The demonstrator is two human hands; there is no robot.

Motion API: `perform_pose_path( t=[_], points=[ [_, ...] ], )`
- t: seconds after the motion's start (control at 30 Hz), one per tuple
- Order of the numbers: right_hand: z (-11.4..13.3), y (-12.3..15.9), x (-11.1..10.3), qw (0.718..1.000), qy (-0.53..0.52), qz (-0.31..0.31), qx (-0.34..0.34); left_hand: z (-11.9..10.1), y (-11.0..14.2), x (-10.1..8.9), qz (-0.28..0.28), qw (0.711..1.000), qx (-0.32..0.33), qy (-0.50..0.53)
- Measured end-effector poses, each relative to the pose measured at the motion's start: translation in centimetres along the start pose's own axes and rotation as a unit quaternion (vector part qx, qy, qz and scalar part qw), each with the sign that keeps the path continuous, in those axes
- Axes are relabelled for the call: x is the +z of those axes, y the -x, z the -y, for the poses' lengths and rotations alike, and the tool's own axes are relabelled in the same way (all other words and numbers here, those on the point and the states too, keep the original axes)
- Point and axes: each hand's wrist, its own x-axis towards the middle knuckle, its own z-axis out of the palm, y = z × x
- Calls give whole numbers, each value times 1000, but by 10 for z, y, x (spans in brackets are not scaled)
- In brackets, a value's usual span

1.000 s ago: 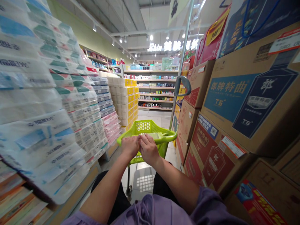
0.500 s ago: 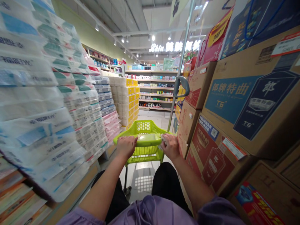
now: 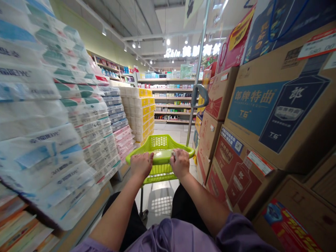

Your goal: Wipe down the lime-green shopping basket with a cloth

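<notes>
A lime-green shopping cart (image 3: 157, 169) with a mesh basket stands right in front of me. My left hand (image 3: 141, 164) is closed around the left part of its handle, thumb pointing inward. Further right on the same bar, my right hand (image 3: 180, 163) has its fingers wrapped over the handle. A bit of something whitish shows by its thumb, too small to name. Between both hands runs the handle's pale label panel (image 3: 162, 153). The basket's floor is partly hidden behind the handle.
Tall stacks of wrapped tissue packs (image 3: 52, 147) line the left side. Stacked cardboard cartons (image 3: 252, 101) stand close on the right, beside a metal pole with a grey handle (image 3: 200, 96). Shelves of small goods (image 3: 173, 94) cross the far end.
My right hand has slid left along the handle, closer to my left hand. The cart's right handle end now shows. The view has shifted slightly.
</notes>
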Motion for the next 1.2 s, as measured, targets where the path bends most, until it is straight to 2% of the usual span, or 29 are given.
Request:
perform_pose_path(
  t=[0.17, 0.4, 0.6, 0.7, 0.8, 0.9, 1.0, 1.1, 1.2],
  points=[
    [24, 3, 2, 998, -25, 23, -44, -1, 2, 1, -2, 1000, -2, 5],
    [60, -2, 0, 986, -81, 89, -111, 0, 6, 3, -8, 1000, 15, 2],
    [68, -19, 10, 975, -160, 126, -86, 8, 12, 12, -96, 989, 24, 107],
    [58, -30, 8, 969, -186, 144, -81, 10, 16, 10, -80, 988, 84, 97],
    [32, -38, 2, 984, -119, 125, -53, 11, 18, 6, -42, 987, 122, 93],
    [0, -37, -2, 994, 13, 106, 11, 12, 16, 5, -70, 985, 92, 127],
    [-23, -29, -3, 992, 74, 97, 5, 13, 14, 4, -94, 979, 70, 165],
    [-28, -20, 0, 995, 88, 39, -17, 10, 16, -1, -88, 978, 103, 156],
    [-25, -15, 4, 996, 85, 1, -23, 0, 22, -8, -119, 979, 121, 111]
  ],
)
